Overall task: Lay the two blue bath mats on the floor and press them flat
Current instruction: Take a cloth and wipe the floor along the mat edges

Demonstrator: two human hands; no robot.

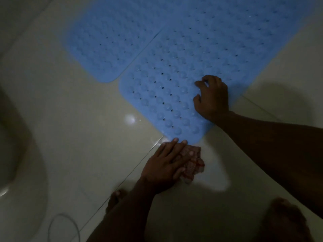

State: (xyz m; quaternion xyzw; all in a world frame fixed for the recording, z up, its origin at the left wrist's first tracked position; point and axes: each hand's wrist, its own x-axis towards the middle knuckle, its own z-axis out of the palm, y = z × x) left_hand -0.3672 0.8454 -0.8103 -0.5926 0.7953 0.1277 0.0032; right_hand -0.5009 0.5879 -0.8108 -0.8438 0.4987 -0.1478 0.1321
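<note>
**The near mat stretches away from our hands**

Our left hand lies flat with straight fingers on a reddish cloth, touching the near corner of the near mat. Our right hand rests on this mat with bent fingers; whether it pinches, we cannot tell. The mat's long axis runs forward and right, nearer the right hand. The second mat lies just beside it on the floor.

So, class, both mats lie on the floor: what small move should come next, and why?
Probably flatten the right hand and press the nearer mat down toward its near corner. That hand's fingers are curled on the mat, and the left hand lies on a reddish cloth, fingertips just at that corner.
</note>
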